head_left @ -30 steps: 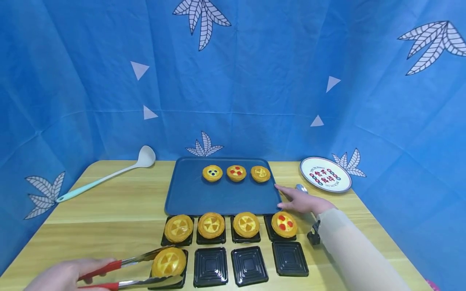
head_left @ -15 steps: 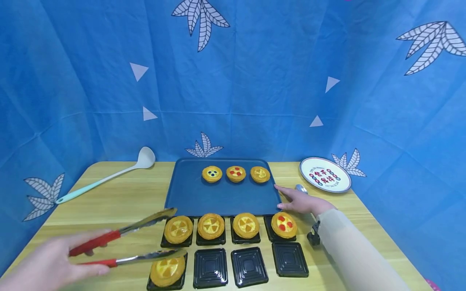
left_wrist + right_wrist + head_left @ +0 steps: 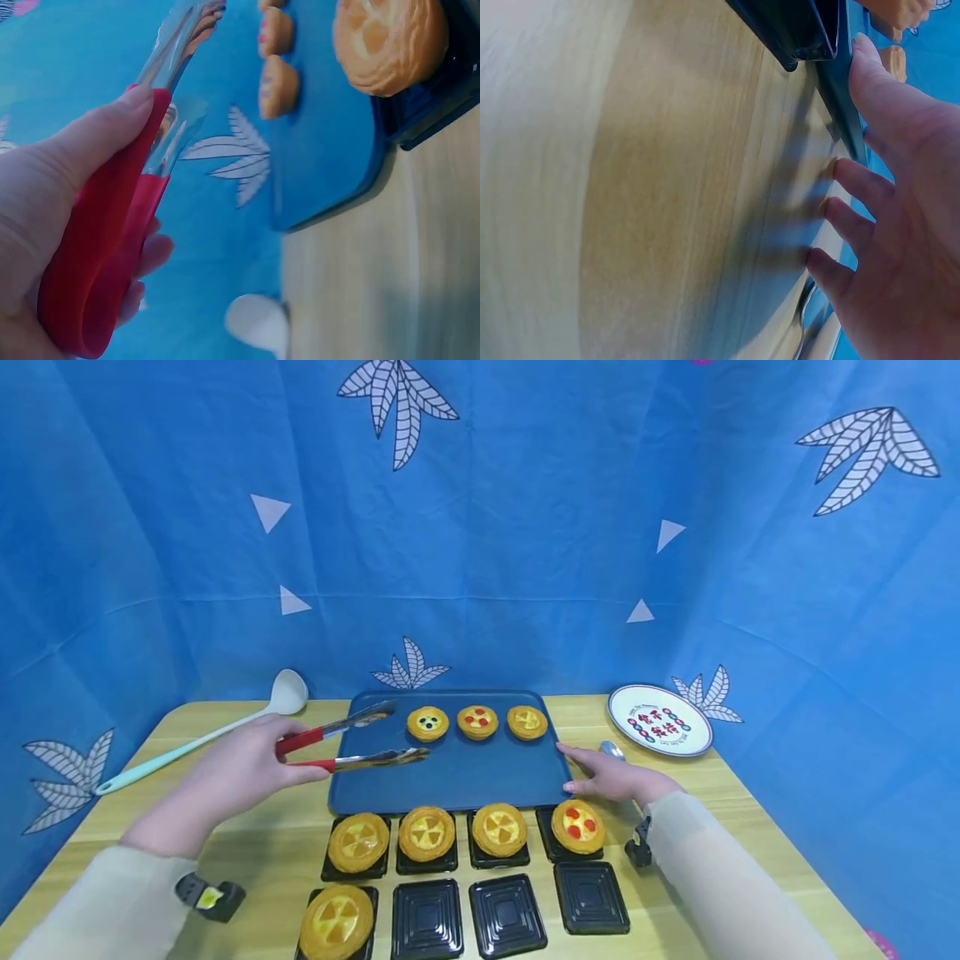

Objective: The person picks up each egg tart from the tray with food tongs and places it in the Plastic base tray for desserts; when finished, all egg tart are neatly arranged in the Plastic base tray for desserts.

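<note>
In the head view my left hand (image 3: 243, 760) grips red-handled tongs (image 3: 307, 741), their arms spread apart over the left part of the blue tray (image 3: 450, 785), with nothing between the tips. To the right of the tips a blueberry tart (image 3: 427, 724), a red-topped tart (image 3: 477, 722) and a plain tart (image 3: 527, 722) sit along the tray's back. My right hand (image 3: 618, 777) touches the tray's right edge with spread fingers. The left wrist view shows thumb and fingers around the red handles (image 3: 105, 225).
In front of the tray, black square holders stand in two rows; several hold tarts, and three in the front row, such as one holder (image 3: 507, 914), are bare. A ladle (image 3: 288, 693) lies at left, a white plate (image 3: 660, 720) at right, a metal utensil (image 3: 611, 749) beside my right hand.
My left hand has carried the tongs away from the front-left tart, up and forward to above the tray. That tart stays on its holder. My right hand has kept its place at the tray's edge.
</note>
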A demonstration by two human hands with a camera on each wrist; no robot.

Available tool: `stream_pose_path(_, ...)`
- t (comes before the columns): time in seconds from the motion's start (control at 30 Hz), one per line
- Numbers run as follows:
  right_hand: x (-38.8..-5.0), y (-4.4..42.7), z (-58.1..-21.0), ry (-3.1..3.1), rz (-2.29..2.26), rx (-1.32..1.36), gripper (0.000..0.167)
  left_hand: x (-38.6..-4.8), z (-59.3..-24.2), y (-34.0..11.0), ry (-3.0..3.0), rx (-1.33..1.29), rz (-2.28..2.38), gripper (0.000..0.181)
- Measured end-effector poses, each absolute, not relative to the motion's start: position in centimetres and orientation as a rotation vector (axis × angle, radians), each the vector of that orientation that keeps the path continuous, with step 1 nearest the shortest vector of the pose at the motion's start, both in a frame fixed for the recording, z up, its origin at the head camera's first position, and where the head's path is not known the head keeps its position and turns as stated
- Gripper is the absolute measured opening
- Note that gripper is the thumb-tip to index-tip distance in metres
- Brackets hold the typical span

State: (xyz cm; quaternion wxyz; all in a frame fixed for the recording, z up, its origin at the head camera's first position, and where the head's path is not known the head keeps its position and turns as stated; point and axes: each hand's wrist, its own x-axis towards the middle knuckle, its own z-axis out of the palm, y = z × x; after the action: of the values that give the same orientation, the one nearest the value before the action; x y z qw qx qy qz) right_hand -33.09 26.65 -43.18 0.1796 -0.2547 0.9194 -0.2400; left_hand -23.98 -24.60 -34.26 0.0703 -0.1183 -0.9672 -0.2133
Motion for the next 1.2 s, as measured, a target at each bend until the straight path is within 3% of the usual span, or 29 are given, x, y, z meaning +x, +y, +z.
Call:
stream_pose_path(0.27, -33.1, 26.5, -43.3, 2.601, -0.679, -0.69, 0.077, -29.5, -37.5, -22.4, -2.99, -0.284, -0.783, 0.061)
stream_pose_path(0.6, -33.2, 26.7, -43.4, 2.606, -0.67, -0.701, 0.077, -32.6, -39.3, -20.4, -3.041, -0.283, -0.724, 0.058)
stream_pose_path(0.93, -32.9, 26.3, -43.1, 2.608, -0.667, -0.675, 0.077, -32.2, -39.6, -19.7, -2.993, -0.252, -0.667, 0.055)
stream_pose_path(1.2, -32.9, 26.4, -42.9, 2.603, -0.687, -0.67, 0.077, -28.8, -36.5, -20.1, -2.91, -0.315, -0.629, 0.06)
